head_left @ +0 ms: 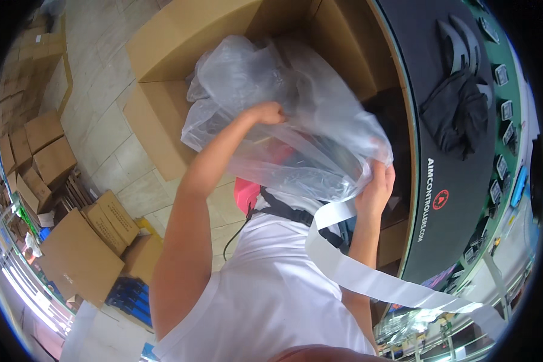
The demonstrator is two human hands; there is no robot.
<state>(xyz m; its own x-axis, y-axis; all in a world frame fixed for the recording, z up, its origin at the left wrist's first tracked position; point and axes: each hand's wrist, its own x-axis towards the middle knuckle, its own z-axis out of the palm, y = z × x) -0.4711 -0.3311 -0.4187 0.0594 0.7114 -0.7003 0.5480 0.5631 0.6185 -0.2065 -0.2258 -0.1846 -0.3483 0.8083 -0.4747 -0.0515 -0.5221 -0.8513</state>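
A large clear plastic bag (pixel 247 69) spreads out of an open cardboard box (pixel 193 27) in front of me. My left hand (pixel 266 113) is closed on a gathered fold of the bag near its middle. My right hand (pixel 377 188) pinches the bag's edge at the right, beside the box's dark inner side. A long white strip (pixel 368 277) loops across my right forearm and trails off to the lower right. Whether it is attached to anything is not clear. Through the thin film, something pink and dark shapes show faintly.
Along the right runs a black mat (pixel 431 199) on a bench, with a crumpled black cloth (pixel 458 111) and grey curved parts (pixel 455 45). Cardboard boxes (pixel 81 256) are piled at the left on the tiled floor (pixel 111 151). Blue plastic pieces (pixel 131 298) lie below them.
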